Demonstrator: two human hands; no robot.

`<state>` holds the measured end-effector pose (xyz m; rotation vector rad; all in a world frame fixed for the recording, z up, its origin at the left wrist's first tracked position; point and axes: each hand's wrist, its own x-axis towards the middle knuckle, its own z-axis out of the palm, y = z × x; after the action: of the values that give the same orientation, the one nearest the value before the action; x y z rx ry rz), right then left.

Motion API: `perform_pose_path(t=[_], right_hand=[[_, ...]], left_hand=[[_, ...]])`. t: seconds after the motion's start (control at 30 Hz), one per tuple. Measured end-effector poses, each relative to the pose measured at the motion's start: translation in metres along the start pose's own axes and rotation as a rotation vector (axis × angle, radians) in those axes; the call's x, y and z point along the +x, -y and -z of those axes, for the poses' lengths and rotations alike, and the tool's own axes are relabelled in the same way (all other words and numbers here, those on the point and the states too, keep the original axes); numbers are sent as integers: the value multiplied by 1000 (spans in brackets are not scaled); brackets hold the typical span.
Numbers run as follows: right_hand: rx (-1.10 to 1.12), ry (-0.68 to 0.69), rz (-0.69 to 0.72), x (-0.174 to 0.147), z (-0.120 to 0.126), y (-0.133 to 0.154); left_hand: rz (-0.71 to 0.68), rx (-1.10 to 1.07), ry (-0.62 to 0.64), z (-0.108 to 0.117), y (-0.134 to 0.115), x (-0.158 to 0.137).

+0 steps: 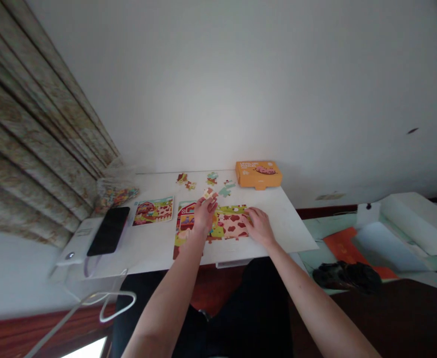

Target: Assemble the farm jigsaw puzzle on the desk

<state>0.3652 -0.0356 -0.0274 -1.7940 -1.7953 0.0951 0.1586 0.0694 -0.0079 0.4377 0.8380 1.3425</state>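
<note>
A partly joined farm jigsaw puzzle (233, 226) with a spotted cow and a red barn lies on the white table (147, 253). My left hand (203, 215) is over its middle, closed on a reddish-brown and cream puzzle piece (211, 194). That hand and forearm hide part of the picture. At the puzzle's right edge rests my right hand (261, 227), fingers apart and touching the cow side. Loose puzzle pieces (190, 185) lie beyond, along with a pale green piece (225, 190). Left of the puzzle is a picture card (153, 211) of the same farm scene.
An orange puzzle box (259, 174) stands at the back right against the wall. On the left are a black phone (109, 230), a clear plastic bag (117, 191) of small pieces and a white cable (91, 297). An open white box (393, 238) sits off to the right.
</note>
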Motion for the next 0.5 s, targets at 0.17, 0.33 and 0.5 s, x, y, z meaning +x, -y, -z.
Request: perform_pose_path(t=[0.17, 0.33, 0.5], right_hand=[[165, -152, -80, 1, 3, -6], [327, -237, -146, -11, 7, 24], [320, -117, 99, -27, 6, 84]], left_hand=[[88, 16, 42, 14, 5, -41], [93, 75, 82, 19, 8, -67], [62, 87, 111, 19, 15, -90]])
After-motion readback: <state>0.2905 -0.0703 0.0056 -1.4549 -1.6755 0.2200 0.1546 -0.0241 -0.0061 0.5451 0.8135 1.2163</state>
